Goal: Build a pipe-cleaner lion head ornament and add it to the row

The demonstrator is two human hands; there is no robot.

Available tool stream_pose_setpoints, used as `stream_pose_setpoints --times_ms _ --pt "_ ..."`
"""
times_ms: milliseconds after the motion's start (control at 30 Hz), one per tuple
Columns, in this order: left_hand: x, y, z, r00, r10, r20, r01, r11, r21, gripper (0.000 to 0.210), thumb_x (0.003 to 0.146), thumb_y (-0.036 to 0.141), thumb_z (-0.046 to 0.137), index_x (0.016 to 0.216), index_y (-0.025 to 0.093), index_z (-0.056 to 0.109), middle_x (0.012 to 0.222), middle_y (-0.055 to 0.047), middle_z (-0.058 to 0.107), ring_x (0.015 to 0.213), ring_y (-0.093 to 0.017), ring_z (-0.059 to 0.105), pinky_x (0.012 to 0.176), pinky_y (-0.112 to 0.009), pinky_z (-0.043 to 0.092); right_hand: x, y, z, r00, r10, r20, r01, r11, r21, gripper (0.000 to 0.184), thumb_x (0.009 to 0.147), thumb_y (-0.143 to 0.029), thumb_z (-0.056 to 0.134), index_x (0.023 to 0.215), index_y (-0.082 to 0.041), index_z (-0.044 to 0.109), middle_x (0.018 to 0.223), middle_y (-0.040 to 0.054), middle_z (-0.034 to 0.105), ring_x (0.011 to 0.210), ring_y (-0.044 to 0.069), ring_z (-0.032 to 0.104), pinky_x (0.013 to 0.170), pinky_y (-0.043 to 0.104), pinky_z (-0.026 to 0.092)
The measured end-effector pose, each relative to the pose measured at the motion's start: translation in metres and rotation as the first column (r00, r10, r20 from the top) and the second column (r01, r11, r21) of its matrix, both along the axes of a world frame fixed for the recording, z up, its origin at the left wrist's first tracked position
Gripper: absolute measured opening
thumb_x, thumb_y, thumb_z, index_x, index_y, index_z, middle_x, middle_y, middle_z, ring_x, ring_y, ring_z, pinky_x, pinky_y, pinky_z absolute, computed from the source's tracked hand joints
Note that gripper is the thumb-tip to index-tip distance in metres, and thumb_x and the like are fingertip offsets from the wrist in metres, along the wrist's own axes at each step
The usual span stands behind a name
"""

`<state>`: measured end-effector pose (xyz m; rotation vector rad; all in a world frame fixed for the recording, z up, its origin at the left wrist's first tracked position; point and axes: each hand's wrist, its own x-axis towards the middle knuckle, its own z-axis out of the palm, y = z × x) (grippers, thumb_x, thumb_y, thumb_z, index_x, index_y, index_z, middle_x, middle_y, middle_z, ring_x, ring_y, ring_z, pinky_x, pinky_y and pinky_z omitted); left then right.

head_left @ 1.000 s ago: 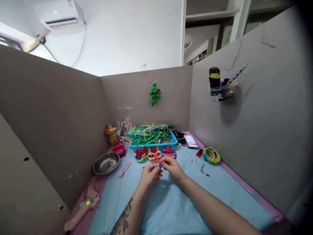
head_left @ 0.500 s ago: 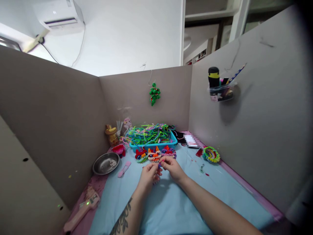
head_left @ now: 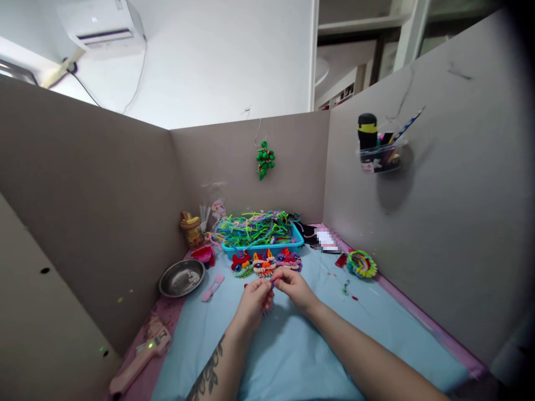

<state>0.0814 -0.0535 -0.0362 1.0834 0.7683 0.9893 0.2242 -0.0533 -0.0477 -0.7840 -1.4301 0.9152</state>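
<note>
My left hand (head_left: 254, 302) is closed on a small purple and pink fuzzy piece (head_left: 273, 283), which looks like pipe cleaner. My right hand (head_left: 294, 287) pinches the same piece from the other side, fingertips almost meeting the left ones. Most of it is hidden by my fingers; a pale pink edge shows below the left hand. Just beyond stand three pipe-cleaner animal heads: a red and green one (head_left: 241, 265), an orange and cream one (head_left: 263, 265) and a purple and red one (head_left: 289, 260).
Behind them a blue basket (head_left: 267, 250) overflows with green and blue pipe cleaners. A metal bowl (head_left: 172, 284) with white beads, a pink clip-like tool (head_left: 213, 288) and a pink glue gun (head_left: 144, 356) lie left. A coil of pipe cleaners (head_left: 361, 264) sits right. Grey partitions (head_left: 251, 189) enclose the table.
My left fingers have curled in more tightly around the piece, and my right fingertips have shifted slightly. The things on the table have stayed in place.
</note>
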Motion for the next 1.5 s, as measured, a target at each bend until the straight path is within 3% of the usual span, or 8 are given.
stream_pose_setpoints --times_ms 200,400,733,933,1200,1500 --pt "0.0010 0.0006 -0.0013 1.000 0.013 -0.003 -0.013 1.000 -0.006 0.030 0.065 0.040 0.064 0.069 0.014 0.051 0.053 0.004 0.051 0.036 -0.003 0.036 0.036 -0.016 0.023 0.0001 0.0029 -0.0023 0.999 -0.007 -0.052 0.006 1.000 -0.027 0.024 0.071 -0.040 0.067 0.074 -0.016 0.063 0.068 0.0002 0.054 0.063 0.013 0.048 0.061 0.026 0.038" --pt "0.0002 0.0015 -0.0023 0.993 0.052 -0.110 -0.041 0.994 0.103 0.036 0.067 0.048 0.064 0.074 0.014 0.055 0.053 0.003 0.053 0.035 -0.003 0.037 0.036 -0.016 0.023 -0.0007 0.0026 -0.0012 0.995 -0.044 -0.090 0.034 0.994 -0.105 0.028 0.068 -0.042 0.068 0.068 -0.016 0.059 0.056 -0.0034 0.048 0.051 0.010 0.039 0.050 0.023 0.030" --pt "0.0004 0.0059 -0.0088 0.977 0.120 -0.176 -0.080 0.972 0.223 0.034 0.068 0.048 0.063 0.069 0.015 0.054 0.048 0.005 0.050 0.032 -0.004 0.036 0.037 -0.018 0.027 0.0007 0.0071 -0.0071 0.988 -0.044 -0.148 0.029 0.994 -0.103 0.029 0.071 -0.044 0.065 0.080 -0.017 0.063 0.062 -0.0017 0.050 0.052 0.010 0.039 0.049 0.023 0.030" --pt "0.0007 0.0032 -0.0065 0.968 0.147 -0.206 -0.083 0.954 0.289 0.031 0.069 0.045 0.062 0.067 0.015 0.054 0.048 0.005 0.049 0.035 -0.005 0.038 0.038 -0.017 0.028 0.0005 0.0066 -0.0062 0.993 -0.052 -0.108 0.043 0.996 -0.084 0.025 0.070 -0.042 0.066 0.072 -0.017 0.060 0.063 -0.0020 0.048 0.053 0.010 0.039 0.049 0.023 0.030" --pt "0.0000 0.0034 -0.0092 0.964 0.058 -0.260 0.010 0.967 0.253 0.033 0.072 0.048 0.058 0.067 0.015 0.053 0.044 0.005 0.049 0.033 -0.006 0.040 0.037 -0.017 0.028 -0.0002 0.0031 -0.0017 0.996 -0.011 -0.090 0.007 0.999 -0.041 0.031 0.073 -0.046 0.063 0.066 -0.017 0.054 0.061 -0.0026 0.043 0.054 0.010 0.037 0.051 0.023 0.030" --pt "0.0000 0.0032 -0.0050 0.980 0.047 -0.196 -0.010 0.982 0.187 0.039 0.065 0.052 0.065 0.072 0.015 0.055 0.048 0.004 0.053 0.032 -0.005 0.040 0.036 -0.017 0.028 0.0010 0.0059 -0.0073 0.996 0.040 -0.077 -0.042 0.999 -0.023 0.028 0.071 -0.046 0.065 0.080 -0.019 0.064 0.079 0.0027 0.055 0.063 0.013 0.046 0.056 0.024 0.037"
